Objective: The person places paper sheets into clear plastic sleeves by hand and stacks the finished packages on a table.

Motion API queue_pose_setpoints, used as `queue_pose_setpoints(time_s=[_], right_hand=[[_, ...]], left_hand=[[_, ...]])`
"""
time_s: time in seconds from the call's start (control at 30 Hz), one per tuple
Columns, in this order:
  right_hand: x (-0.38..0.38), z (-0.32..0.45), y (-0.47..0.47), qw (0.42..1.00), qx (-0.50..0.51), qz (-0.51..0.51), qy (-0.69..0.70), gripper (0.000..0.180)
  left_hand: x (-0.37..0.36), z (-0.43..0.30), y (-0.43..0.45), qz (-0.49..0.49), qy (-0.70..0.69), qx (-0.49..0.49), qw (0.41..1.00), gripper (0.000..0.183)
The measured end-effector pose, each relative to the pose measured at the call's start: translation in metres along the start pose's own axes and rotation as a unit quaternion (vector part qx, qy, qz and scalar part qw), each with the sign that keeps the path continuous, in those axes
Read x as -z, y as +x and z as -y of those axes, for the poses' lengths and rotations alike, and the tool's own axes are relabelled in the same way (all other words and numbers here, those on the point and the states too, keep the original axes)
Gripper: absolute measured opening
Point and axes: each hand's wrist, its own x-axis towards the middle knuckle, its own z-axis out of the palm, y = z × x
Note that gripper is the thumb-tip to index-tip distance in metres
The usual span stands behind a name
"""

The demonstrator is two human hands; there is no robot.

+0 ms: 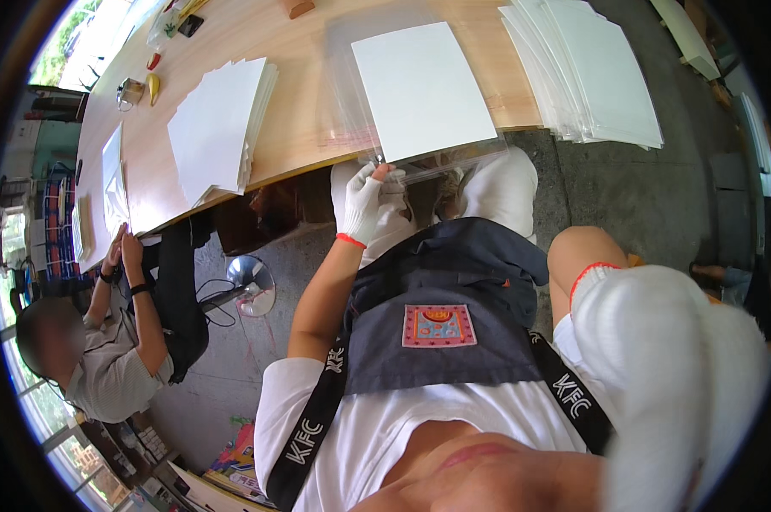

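Observation:
My left hand (365,201), in a white knit glove with bare fingertips, pinches the near left corner of a clear plastic sleeve (452,157) at the table's edge. A white rectangular sheet (427,89) lies flat on the sleeve or inside it; I cannot tell which. The sleeve's near edge overhangs my lap. My right hand (660,339), also gloved in white with a red cuff edge, is raised close to the camera at the right. It is blurred, and its fingers cannot be made out.
Fanned white sheets (219,121) lie left on the wooden table (302,83); a plastic-sleeved stack (590,70) overhangs its right end. Farther left are a banana (153,88), a mug (129,94) and a phone (191,25). A seated person's hands (126,246) touch the table edge.

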Motion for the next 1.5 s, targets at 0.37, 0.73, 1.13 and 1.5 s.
queue_pose_setpoints(time_s=[0.37, 0.73, 1.13, 1.5], right_hand=[[-0.013, 0.015, -0.005, 0.995, 0.020, -0.055, -0.078, 0.028], [-0.014, -0.004, 0.029, 0.991, 0.134, 0.016, -0.023, 0.023], [0.001, 0.001, 0.007, 0.992, 0.094, -0.005, -0.083, 0.019], [0.000, -0.062, -0.030, 0.885, -0.036, -0.168, -0.433, 0.014]], left_hand=[[0.005, 0.001, -0.007, 0.007, 0.042, 0.018, 0.999, 0.021], [0.018, 0.012, -0.012, 0.007, 0.034, -0.008, 0.999, 0.018], [0.008, 0.017, -0.004, 0.072, 0.024, -0.015, 0.997, 0.021], [0.006, -0.005, -0.015, 0.065, 0.161, -0.004, 0.985, 0.027]])
